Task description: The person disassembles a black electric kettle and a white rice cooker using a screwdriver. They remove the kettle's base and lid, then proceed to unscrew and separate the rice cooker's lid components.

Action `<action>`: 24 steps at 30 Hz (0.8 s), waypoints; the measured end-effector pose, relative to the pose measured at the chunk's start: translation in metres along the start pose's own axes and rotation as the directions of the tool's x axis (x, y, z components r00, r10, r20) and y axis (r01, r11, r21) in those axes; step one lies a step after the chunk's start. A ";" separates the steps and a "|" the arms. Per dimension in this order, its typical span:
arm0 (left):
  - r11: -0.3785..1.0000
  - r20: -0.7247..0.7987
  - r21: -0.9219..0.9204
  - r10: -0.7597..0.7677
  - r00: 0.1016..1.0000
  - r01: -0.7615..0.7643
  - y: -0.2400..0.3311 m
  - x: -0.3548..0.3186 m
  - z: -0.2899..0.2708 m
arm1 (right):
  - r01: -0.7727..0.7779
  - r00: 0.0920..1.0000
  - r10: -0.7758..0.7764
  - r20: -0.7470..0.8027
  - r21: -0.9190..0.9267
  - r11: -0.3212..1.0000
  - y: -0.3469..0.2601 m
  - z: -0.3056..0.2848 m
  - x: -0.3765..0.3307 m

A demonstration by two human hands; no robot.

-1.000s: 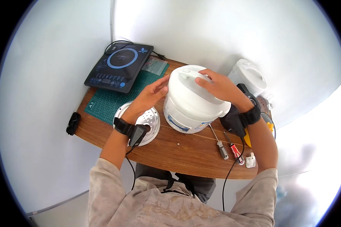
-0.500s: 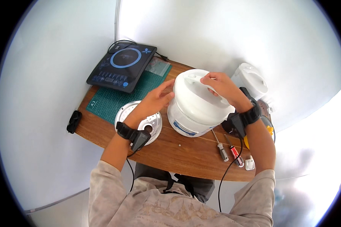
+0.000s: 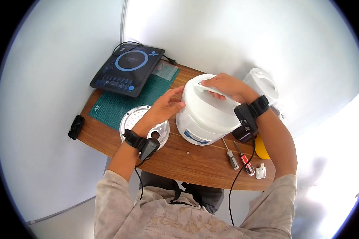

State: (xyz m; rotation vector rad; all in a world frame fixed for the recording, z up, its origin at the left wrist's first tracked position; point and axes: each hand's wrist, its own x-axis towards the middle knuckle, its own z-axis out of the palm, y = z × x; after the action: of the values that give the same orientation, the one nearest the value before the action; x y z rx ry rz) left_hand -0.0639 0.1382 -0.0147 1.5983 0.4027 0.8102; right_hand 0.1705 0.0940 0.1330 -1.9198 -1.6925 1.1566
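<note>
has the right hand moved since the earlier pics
Yes: judged against the cooktop, the right hand has shifted a little left, toward it, over the white pot.

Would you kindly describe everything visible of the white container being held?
The white container looks like rounded plastic, with a blue label low on its side and an arched handle across its top. It appears closed and upright on the table. The right hand grips the handle; the left hand seems to touch the container's left side.

right grip [image 3: 224, 85] | on handle [image 3: 206, 88] | left grip [image 3: 163, 109] | against white container [image 3: 203, 124]
</note>
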 end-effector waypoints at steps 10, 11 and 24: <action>0.994 0.028 -0.088 -0.065 0.997 0.068 0.006 -0.001 0.000 | 0.179 0.964 -0.082 -0.252 0.391 0.903 0.004 -0.034 -0.054; 0.995 0.024 -0.049 -0.081 0.996 0.082 0.009 0.000 0.000 | 0.199 0.951 -0.060 -0.303 0.452 0.869 0.006 -0.034 -0.058; 0.948 -0.144 0.317 0.049 0.988 -0.001 0.042 -0.013 0.012 | 0.639 0.506 -0.133 -0.852 0.267 0.721 0.101 -0.057 -0.103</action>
State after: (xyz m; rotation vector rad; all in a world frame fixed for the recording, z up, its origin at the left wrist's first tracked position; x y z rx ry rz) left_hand -0.0725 0.1130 0.0221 1.8472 0.6486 0.9234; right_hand 0.2834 -0.0121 0.1331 -1.2109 -1.0193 0.3811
